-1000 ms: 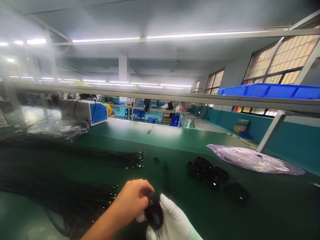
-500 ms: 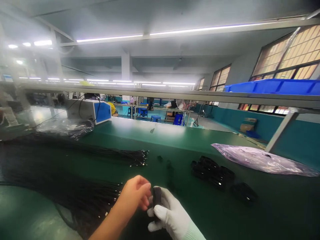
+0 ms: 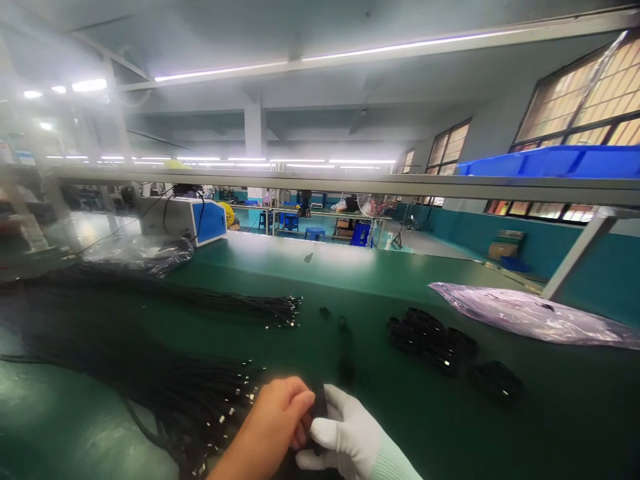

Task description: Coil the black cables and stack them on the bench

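Observation:
Between my two hands, low in the middle of the head view, is a coiled black cable (image 3: 319,399), mostly covered by fingers. My right hand (image 3: 350,430), in a white glove, is closed around the coil from the right, thumb on the near side. My bare left hand (image 3: 283,417) presses against the coil's left side with curled fingers; its fingertips are partly hidden. Left of it, a spread of loose black cables (image 3: 190,393) ends in small pale connectors. Several finished-looking black coils (image 3: 430,340) lie in a cluster to the right.
Behind lies another bundle of black cables (image 3: 240,303) on the green tabletop (image 3: 360,277). A clear plastic bag (image 3: 525,317) rests at right. A blue-and-white machine (image 3: 207,220) stands at back left. Overhead runs a shelf rail (image 3: 350,181) bearing a blue bin (image 3: 550,162).
My left hand has moved right onto the coil and closed against it, covering more of it. The right hand still grips the coil. The camera view has shifted slightly.

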Demonstrator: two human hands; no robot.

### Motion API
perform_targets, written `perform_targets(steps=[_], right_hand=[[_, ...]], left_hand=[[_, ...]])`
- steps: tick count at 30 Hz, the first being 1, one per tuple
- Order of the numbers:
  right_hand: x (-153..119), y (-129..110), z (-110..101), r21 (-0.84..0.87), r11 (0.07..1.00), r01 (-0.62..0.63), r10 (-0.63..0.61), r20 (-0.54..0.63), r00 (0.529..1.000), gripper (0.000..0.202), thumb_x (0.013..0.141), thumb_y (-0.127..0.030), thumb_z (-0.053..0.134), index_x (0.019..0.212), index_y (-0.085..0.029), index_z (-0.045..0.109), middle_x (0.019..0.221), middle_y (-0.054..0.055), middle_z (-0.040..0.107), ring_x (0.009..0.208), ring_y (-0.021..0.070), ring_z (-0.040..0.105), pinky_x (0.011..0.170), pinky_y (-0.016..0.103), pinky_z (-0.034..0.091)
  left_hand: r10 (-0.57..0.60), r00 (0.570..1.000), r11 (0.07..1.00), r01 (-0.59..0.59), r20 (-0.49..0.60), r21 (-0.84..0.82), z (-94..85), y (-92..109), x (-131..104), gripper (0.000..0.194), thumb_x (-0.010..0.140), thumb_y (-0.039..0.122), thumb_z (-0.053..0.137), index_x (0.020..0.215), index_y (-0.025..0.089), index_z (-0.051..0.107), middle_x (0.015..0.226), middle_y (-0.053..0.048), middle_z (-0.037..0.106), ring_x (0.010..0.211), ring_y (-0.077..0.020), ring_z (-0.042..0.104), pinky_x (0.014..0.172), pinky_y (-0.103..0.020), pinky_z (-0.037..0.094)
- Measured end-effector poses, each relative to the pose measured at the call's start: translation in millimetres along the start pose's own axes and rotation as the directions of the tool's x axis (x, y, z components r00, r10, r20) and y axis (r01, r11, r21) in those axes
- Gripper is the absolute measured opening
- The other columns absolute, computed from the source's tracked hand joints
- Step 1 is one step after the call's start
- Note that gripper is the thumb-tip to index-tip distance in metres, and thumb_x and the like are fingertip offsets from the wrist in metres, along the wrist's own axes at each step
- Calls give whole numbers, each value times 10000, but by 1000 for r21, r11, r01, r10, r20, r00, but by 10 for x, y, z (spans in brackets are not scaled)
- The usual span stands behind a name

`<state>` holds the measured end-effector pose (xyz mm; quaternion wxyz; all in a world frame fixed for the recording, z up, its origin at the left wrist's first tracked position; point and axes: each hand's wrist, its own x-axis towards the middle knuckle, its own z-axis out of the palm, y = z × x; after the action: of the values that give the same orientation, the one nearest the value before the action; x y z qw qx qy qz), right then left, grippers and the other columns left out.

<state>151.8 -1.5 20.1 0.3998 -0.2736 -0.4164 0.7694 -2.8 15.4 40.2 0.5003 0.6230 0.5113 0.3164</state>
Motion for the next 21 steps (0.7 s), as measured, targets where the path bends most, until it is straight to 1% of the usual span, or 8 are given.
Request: perform_targets(steps=[3,5,7,12,15,17,19,21], right_hand=[[1,-2,33,2,1000,-14,14,-24,1000,518,648,-265,797,1091,-174,545,1082,71,501,989,229,532,796,403,499],[10,-3,61,10,1000,-20,20,-20,1000,541,607,-232,818,1076,-177,554,1040,61,508,955,218,538,753,371,504],[24,2,67,69,997,-18,16,30,999,550,599,-215,824,1078,-178,557,984,47,513,901,190,542,693,309,489],[39,42,-9,148,989,-10,-6,108,994,518,683,-230,788,1139,-171,548,1034,64,522,883,160,550,725,296,484],[25,45,-54,256,967,-2,-47,185,982,436,758,-298,736,1133,-153,569,1068,76,549,895,146,575,738,256,481],[-1,-20,-103,303,953,-18,-46,201,979,503,767,-394,718,1179,-154,560,1146,104,561,922,162,597,747,262,494],[-76,-171,-201,249,968,-13,-18,121,992,586,733,-464,726,1198,-149,559,1197,132,564,909,183,614,743,296,515],[-229,-388,-362,103,994,21,-14,-71,997,555,708,-458,746,1136,-136,599,1123,132,611,848,191,628,724,324,526]], left_hand=[[304,933,895,-211,-191,394,-12,-20,-25,281,741,126,451,954,204,618,913,-56,630,802,-208,606,700,-310,445],[475,865,804,-351,-164,479,-8,-89,-15,380,718,50,424,984,221,635,948,-50,618,846,-197,595,741,-298,438],[535,831,783,-421,-150,459,0,-164,23,331,750,45,415,892,212,664,831,-34,618,777,-175,593,702,-269,437],[471,866,854,-399,-168,334,-17,-124,168,263,699,31,465,756,192,666,725,-3,598,687,-142,581,632,-230,426],[414,906,886,-377,-94,268,-119,47,218,248,685,79,534,846,203,676,783,-1,611,702,-148,581,642,-236,439],[367,926,924,-352,-88,148,-247,118,224,251,712,181,594,951,208,663,848,-10,632,732,-158,591,664,-244,462],[315,938,947,-302,-146,107,-395,93,203,244,768,300,585,984,203,645,893,-25,650,779,-175,604,700,-261,474],[286,936,947,-242,-204,212,-520,-26,130,216,814,339,539,942,201,645,890,-30,662,806,-187,614,728,-272,468]])
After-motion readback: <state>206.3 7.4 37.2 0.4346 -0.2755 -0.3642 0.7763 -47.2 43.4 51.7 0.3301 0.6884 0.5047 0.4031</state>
